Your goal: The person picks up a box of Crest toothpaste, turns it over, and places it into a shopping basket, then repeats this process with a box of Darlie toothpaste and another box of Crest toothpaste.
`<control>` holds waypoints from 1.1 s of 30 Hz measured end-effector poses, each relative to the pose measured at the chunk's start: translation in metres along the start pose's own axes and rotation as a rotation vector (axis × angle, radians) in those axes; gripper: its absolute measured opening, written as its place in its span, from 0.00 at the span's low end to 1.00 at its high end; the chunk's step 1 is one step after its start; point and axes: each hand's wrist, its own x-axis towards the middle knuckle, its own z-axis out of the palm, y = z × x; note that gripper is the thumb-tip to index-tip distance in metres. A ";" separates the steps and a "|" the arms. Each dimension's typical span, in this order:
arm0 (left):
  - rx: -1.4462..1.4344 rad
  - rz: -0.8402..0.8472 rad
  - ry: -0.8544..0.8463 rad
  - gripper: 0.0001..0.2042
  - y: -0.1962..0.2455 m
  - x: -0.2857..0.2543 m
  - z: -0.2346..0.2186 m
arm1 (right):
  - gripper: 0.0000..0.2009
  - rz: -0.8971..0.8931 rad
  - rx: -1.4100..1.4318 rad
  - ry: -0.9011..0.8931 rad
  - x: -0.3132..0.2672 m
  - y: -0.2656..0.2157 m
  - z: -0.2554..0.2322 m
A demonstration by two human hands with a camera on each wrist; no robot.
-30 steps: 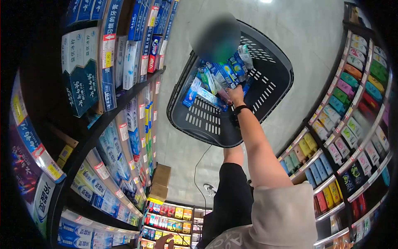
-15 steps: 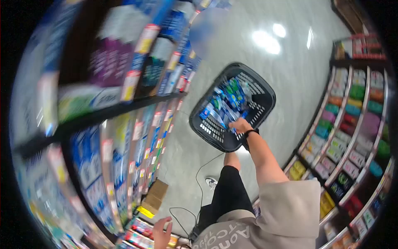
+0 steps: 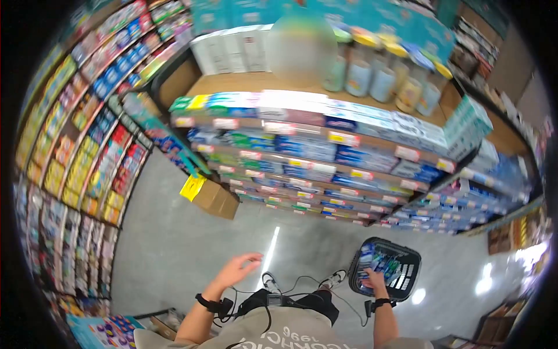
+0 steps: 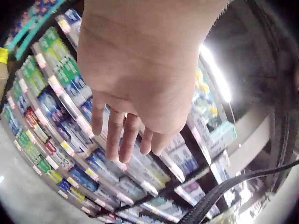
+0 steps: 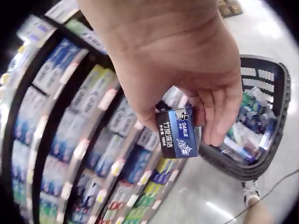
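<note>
My right hand (image 3: 375,279) pinches the end of a dark blue and black Darlie toothpaste box (image 5: 177,135) between thumb and fingers. The box's small printed end faces the right wrist camera. In the head view this hand overlaps the black plastic basket (image 3: 414,256), which stands on the floor at the lower right. Inside the basket lie several packaged toothpastes (image 5: 250,123), mostly blue and green. My left hand (image 3: 239,270) hangs in front of my body, fingers loosely extended; the left wrist view shows its palm (image 4: 135,70) with nothing in it.
Ahead stands a shelf unit (image 3: 302,166) with rows of toothpaste boxes, and cups with coloured lids (image 3: 360,78) on top. A cardboard box (image 3: 215,198) sits on the floor at its left end. More shelves (image 3: 75,168) line the left. Cables (image 3: 351,296) trail near my feet.
The head view has swung round from along the aisle to face the toothpaste shelf. The basket now appears smaller and at the lower right. My left hand has come fully into view.
</note>
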 end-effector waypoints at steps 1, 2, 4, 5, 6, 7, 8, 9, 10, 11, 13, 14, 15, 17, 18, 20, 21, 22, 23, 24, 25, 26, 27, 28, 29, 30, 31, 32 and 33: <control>-0.028 0.017 0.069 0.17 -0.008 -0.018 -0.024 | 0.27 -0.014 0.047 -0.075 -0.015 -0.017 0.032; -0.085 0.020 0.135 0.17 -0.028 -0.033 -0.045 | 0.25 -0.059 0.052 -0.145 -0.047 -0.045 0.068; -0.183 0.025 0.239 0.18 -0.069 -0.053 -0.078 | 0.21 -0.170 -0.011 -0.315 -0.109 -0.094 0.139; -0.280 0.045 0.293 0.19 -0.076 -0.063 -0.090 | 0.20 -0.235 -0.081 -0.403 -0.136 -0.114 0.174; -0.376 0.060 0.342 0.20 -0.080 -0.071 -0.103 | 0.18 -0.317 -0.150 -0.459 -0.157 -0.128 0.209; -0.474 0.070 0.390 0.22 -0.083 -0.080 -0.113 | 0.18 -0.457 -0.218 -0.511 -0.185 -0.142 0.240; -0.573 0.069 0.447 0.24 -0.077 -0.089 -0.118 | 0.17 -0.597 -0.289 -0.565 -0.217 -0.154 0.268; -0.672 0.073 0.508 0.25 -0.063 -0.097 -0.122 | 0.17 -0.825 -0.411 -0.503 -0.263 -0.168 0.290; -0.772 0.078 0.573 0.27 -0.055 -0.101 -0.125 | 0.17 -1.053 -0.535 -0.437 -0.310 -0.180 0.308; -0.882 0.133 0.578 0.27 -0.055 -0.105 -0.126 | 0.17 -1.246 -0.641 -0.398 -0.343 -0.185 0.325; -1.102 0.244 0.600 0.28 -0.059 -0.114 -0.127 | 0.18 -1.512 -0.720 -0.465 -0.392 -0.187 0.348; -1.181 0.247 0.668 0.28 -0.061 -0.118 -0.132 | 0.19 -1.585 -0.689 -0.580 -0.411 -0.188 0.359; -1.258 0.251 0.748 0.28 -0.062 -0.123 -0.141 | 0.20 -1.655 -0.655 -0.710 -0.422 -0.188 0.370; -1.398 0.257 0.907 0.30 -0.072 -0.136 -0.159 | 0.23 -1.636 -0.624 -0.862 -0.430 -0.185 0.382; -1.474 0.292 0.882 0.31 -0.078 -0.146 -0.168 | 0.24 -1.616 -0.610 -0.954 -0.432 -0.183 0.386; -1.618 0.362 0.852 0.34 -0.070 -0.166 -0.181 | 0.22 -1.580 -0.632 -1.003 -0.428 -0.188 0.394; -1.646 0.422 0.799 0.36 -0.074 -0.172 -0.187 | 0.20 -1.558 -0.641 -1.026 -0.425 -0.194 0.398; -1.663 0.487 0.734 0.39 -0.077 -0.174 -0.192 | 0.19 -1.541 -0.644 -1.038 -0.421 -0.200 0.404; -1.605 0.511 0.759 0.42 -0.075 -0.174 -0.197 | 0.18 -1.471 -0.652 -1.081 -0.417 -0.204 0.410; -1.645 0.519 0.761 0.44 -0.070 -0.174 -0.201 | 0.17 -1.406 -0.659 -1.105 -0.413 -0.209 0.414; -1.646 0.557 0.734 0.45 -0.068 -0.172 -0.206 | 0.16 -1.342 -0.665 -1.114 -0.410 -0.214 0.418; -1.651 0.591 0.698 0.46 -0.066 -0.168 -0.210 | 0.16 -1.326 -0.709 -1.131 -0.406 -0.219 0.423; -1.649 0.616 0.639 0.47 -0.065 -0.163 -0.213 | 0.16 -1.312 -0.749 -1.142 -0.402 -0.224 0.428; -1.634 0.644 0.569 0.48 -0.061 -0.153 -0.223 | 0.16 -1.306 -0.775 -1.146 -0.396 -0.237 0.437; -1.621 0.662 0.504 0.48 -0.059 -0.147 -0.229 | 0.17 -1.321 -0.778 -1.165 -0.395 -0.246 0.442; -1.571 0.660 0.511 0.49 -0.055 -0.142 -0.233 | 0.17 -1.340 -0.776 -1.184 -0.395 -0.254 0.449; -1.517 0.659 0.510 0.49 -0.051 -0.136 -0.237 | 0.18 -1.364 -0.769 -1.197 -0.394 -0.263 0.455; -1.463 0.661 0.497 0.49 -0.045 -0.125 -0.242 | 0.18 -1.348 -0.745 -1.230 -0.392 -0.271 0.462; -1.429 0.699 0.510 0.48 -0.041 -0.112 -0.247 | 0.18 -1.332 -0.718 -1.250 -0.389 -0.278 0.466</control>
